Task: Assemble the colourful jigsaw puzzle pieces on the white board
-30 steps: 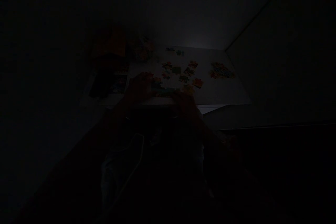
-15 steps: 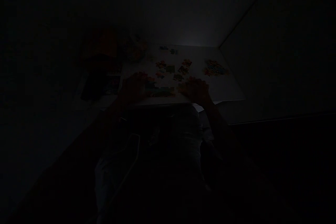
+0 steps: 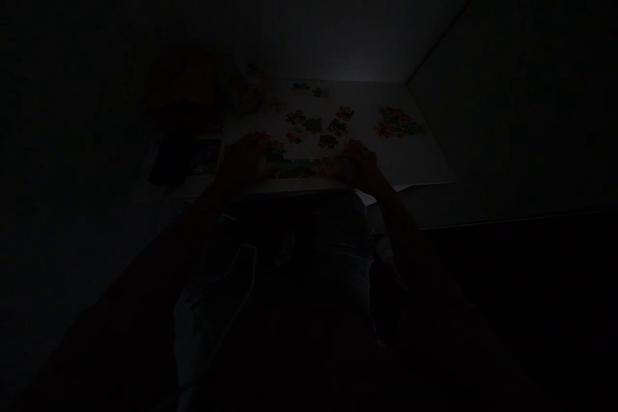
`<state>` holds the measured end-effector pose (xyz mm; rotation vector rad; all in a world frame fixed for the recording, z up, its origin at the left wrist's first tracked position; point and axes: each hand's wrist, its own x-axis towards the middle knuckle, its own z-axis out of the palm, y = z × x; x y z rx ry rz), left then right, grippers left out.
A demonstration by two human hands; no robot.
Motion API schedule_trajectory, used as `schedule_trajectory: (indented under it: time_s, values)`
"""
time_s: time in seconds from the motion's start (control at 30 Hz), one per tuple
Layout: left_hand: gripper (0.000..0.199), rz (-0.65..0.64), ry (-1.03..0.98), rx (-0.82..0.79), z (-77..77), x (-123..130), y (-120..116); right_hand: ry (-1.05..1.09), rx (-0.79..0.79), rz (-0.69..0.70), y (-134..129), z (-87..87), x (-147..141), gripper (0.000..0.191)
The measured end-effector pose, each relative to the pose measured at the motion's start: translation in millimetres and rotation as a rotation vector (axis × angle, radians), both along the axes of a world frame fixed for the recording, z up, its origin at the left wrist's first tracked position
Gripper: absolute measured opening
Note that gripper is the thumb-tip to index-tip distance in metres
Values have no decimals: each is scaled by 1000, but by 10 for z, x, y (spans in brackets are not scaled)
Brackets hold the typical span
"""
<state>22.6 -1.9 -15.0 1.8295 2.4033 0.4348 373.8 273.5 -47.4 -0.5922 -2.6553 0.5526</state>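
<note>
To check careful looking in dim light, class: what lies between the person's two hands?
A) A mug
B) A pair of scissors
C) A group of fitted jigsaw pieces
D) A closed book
C. A group of fitted jigsaw pieces lies on the pale board between the left hand and the right hand.

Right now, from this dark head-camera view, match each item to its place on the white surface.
Items:
1. left hand
2. right hand
3. joined puzzle section
4. piece cluster

Places:
A. at the section's right end
B. towards the right of the white surface
C. at the section's left end
D. between the hands

Pairs: 1-C, 2-A, 3-D, 4-B
</note>
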Motion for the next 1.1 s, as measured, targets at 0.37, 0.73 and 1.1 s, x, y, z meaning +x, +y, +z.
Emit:
schedule_trajectory:
  time_s: [0.37, 0.73, 1.1]
  values:
    - [97, 0, 10, -26, 105, 52, -1, -161, 88, 97, -537, 219, -17, 51]
    - [89, 42, -15, 3, 63, 64, 12, -173, 95, 60, -659, 168, 0, 56]
    - [81, 180, 11, 88, 123, 180, -8, -165, 112, 55, -720, 208, -45, 52]
